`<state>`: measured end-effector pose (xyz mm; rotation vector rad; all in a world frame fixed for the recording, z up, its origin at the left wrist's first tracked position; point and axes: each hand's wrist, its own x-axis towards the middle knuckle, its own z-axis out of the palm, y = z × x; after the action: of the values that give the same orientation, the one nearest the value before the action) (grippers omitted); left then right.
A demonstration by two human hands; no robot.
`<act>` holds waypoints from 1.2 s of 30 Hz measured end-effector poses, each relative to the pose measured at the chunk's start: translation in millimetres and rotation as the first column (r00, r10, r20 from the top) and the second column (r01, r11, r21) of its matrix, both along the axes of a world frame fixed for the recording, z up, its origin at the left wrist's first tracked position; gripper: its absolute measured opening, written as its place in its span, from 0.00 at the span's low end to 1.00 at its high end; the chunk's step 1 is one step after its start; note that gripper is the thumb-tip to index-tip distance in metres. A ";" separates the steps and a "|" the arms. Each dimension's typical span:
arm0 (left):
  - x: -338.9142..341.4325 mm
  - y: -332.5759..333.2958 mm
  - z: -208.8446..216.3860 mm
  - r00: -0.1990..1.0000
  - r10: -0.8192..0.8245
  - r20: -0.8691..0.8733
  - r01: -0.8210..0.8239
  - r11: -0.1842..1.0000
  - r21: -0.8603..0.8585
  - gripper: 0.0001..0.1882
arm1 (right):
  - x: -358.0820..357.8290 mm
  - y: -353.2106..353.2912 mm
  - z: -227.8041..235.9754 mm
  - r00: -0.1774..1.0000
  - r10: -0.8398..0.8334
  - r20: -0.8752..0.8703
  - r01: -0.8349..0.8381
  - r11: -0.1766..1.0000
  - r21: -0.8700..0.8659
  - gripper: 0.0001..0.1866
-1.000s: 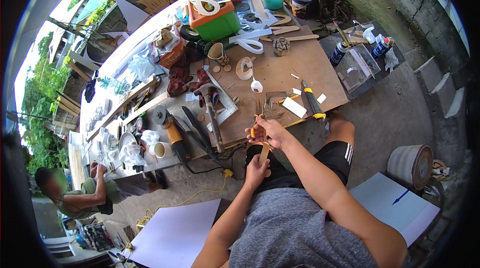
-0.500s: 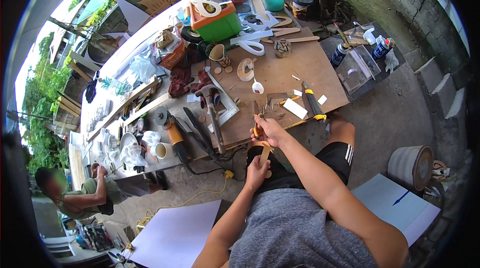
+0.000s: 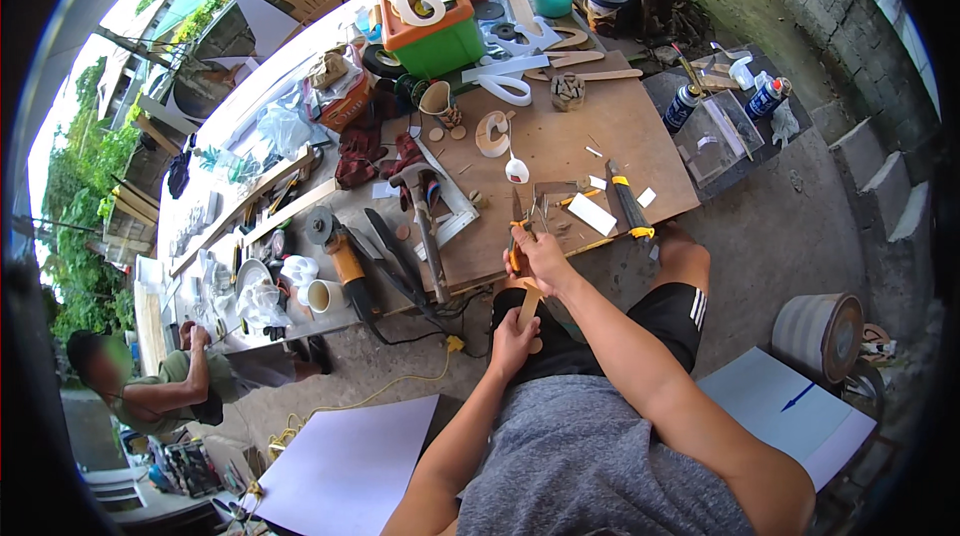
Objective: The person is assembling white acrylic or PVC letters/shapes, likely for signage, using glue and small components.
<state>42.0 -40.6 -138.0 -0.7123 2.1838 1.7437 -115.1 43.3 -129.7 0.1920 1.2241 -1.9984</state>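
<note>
Your right hand (image 3: 542, 261) is gripping orange-handled pliers (image 3: 514, 259) at the table's (image 3: 625, 131) near edge, your left hand (image 3: 513, 347) is clutching the tan strip (image 3: 529, 305) just off it, and any slackening could be dropping it lapward!

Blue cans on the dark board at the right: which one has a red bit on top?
The right-hand can, the one farther from the person's right hand; the left-hand can has a pale top instead.
</note>
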 end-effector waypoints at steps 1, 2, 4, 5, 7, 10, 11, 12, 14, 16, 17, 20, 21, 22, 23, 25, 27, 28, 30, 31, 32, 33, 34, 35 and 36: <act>-2.3 -0.4 2.1 1.000 0.000 -0.012 0.000 1.000 0.011 0.17 | -3.3 3.2 1.4 0.997 -0.040 0.069 0.043 0.998 -0.050 0.21; -2.3 -1.4 1.5 1.000 -0.005 -0.013 0.005 1.000 0.011 0.17 | -6.4 6.9 2.4 0.987 -0.076 0.140 0.090 0.991 -0.097 0.21; 1.0 -0.7 0.9 1.000 0.002 0.007 -0.002 1.000 0.010 0.17 | -7.7 11.0 -1.0 0.984 -0.013 0.176 0.031 0.994 -0.103 0.21; 1.1 -1.8 -0.9 1.000 0.001 0.007 -0.001 1.000 0.010 0.17 | -6.5 9.2 -2.8 0.980 0.018 0.196 0.007 0.992 -0.122 0.21; 0.4 -4.5 -4.9 1.000 -0.023 0.009 0.023 1.000 -0.016 0.17 | -3.6 9.1 -1.3 0.975 0.050 0.216 -0.019 0.990 -0.141 0.20; 2.4 0.1 -6.1 1.000 0.014 -0.023 -0.013 0.998 0.056 0.17 | -1.4 10.2 -0.5 0.968 0.029 0.250 0.016 0.984 -0.176 0.21; 2.3 -1.2 -5.7 1.000 0.014 -0.024 -0.013 0.998 0.055 0.17 | -2.9 10.1 -1.5 0.968 0.032 0.248 0.015 0.982 -0.186 0.21; 2.2 -2.3 -5.1 1.000 0.005 -0.010 -0.005 0.999 0.034 0.17 | -4.4 10.4 -2.2 0.969 0.035 0.246 0.014 0.980 -0.196 0.21; 2.4 -2.5 -3.6 1.000 -0.002 0.003 0.002 1.000 0.012 0.17 | -8.8 8.8 -3.6 0.968 0.041 0.249 0.011 0.978 -0.207 0.21; 1.5 -2.1 -0.8 1.000 -0.008 -0.003 0.008 1.000 0.007 0.18 | -14.1 6.1 -5.1 0.967 0.046 0.250 0.010 0.976 -0.219 0.21; 1.3 -1.8 0.5 1.000 -0.009 -0.004 0.009 1.000 0.006 0.18 | -16.3 4.8 -5.7 0.965 0.035 0.259 0.019 0.979 -0.203 0.22; 0.5 -2.1 1.4 1.000 -0.008 0.012 0.008 1.000 0.000 0.18 | -19.7 1.7 -4.8 0.963 0.003 0.269 0.041 0.987 -0.158 0.22; 1.1 -2.0 0.5 1.000 -0.006 0.010 0.006 1.000 -0.004 0.18 | -19.2 1.5 -6.1 0.962 -0.019 0.271 0.056 0.990 -0.127 0.22; 1.6 -2.0 -0.5 1.000 -0.005 0.007 0.005 1.000 -0.007 0.18 | -18.6 0.4 -7.8 0.962 -0.019 0.271 0.055 0.990 -0.127 0.22; 2.4 -2.1 -2.1 1.000 -0.005 0.007 0.005 1.000 -0.007 0.18 | -17.8 -1.0 -9.3 0.963 -0.054 0.263 0.081 0.992 -0.093 0.22; 2.4 -3.3 -3.9 1.000 -0.004 -0.004 0.004 1.000 -0.010 0.18 | -16.4 -2.2 -8.2 0.963 -0.087 0.253 0.105 0.993 -0.061 0.22; 3.4 -2.4 -3.7 1.000 -0.003 -0.007 0.003 1.000 0.000 0.18 | -13.3 -0.2 -5.0 0.997 -0.043 0.069 0.048 0.996 -0.070 0.22; 4.2 -1.9 -2.6 1.000 -0.004 -0.009 0.004 1.000 0.010 0.18 | -12.7 -0.5 -2.4 0.997 -0.044 0.071 0.049 0.996 -0.070 0.22; 2.7 -2.2 1.7 1.000 -0.004 0.006 0.004 1.000 0.005 0.18 | -15.5 -1.5 0.9 0.992 -0.096 0.077 0.100 0.993 -0.058 0.22; 0.4 -2.2 2.9 1.000 -0.004 0.019 0.004 1.000 0.001 0.18 | -16.6 0.5 -0.8 0.992 -0.098 0.074 0.102 0.993 -0.059 0.22; -1.0 -2.3 1.0 1.000 -0.006 0.016 0.006 1.000 0.001 0.18 | -16.8 3.9 -2.3 0.984 -0.092 0.149 0.105 0.991 -0.083 0.21; 1.2 -2.2 -1.4 1.000 -0.004 0.006 0.004 1.000 0.010 0.18 | -14.3 5.9 -2.1 0.971 -0.082 0.226 0.108 0.989 -0.105 0.21; 2.7 -2.2 -3.7 1.000 -0.002 -0.005 0.002 1.000 0.019 0.18 | -12.2 6.3 -2.0 0.970 -0.082 0.227 0.108 0.989 -0.104 0.21; 3.6 -3.1 -6.2 1.000 -0.002 -0.004 0.002 1.000 0.020 0.18 | -10.1 6.4 -1.9 0.970 -0.021 0.243 0.060 0.986 -0.155 0.21; 2.6 -3.8 -6.3 1.000 -0.008 0.000 0.008 1.000 0.008 0.18 | -9.3 6.6 -1.5 0.966 0.040 0.255 0.014 0.978 -0.206 0.21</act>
<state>44.6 -44.4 -144.3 -0.7013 2.1757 1.7471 -124.3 49.8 -131.2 0.3287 0.8461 -2.0006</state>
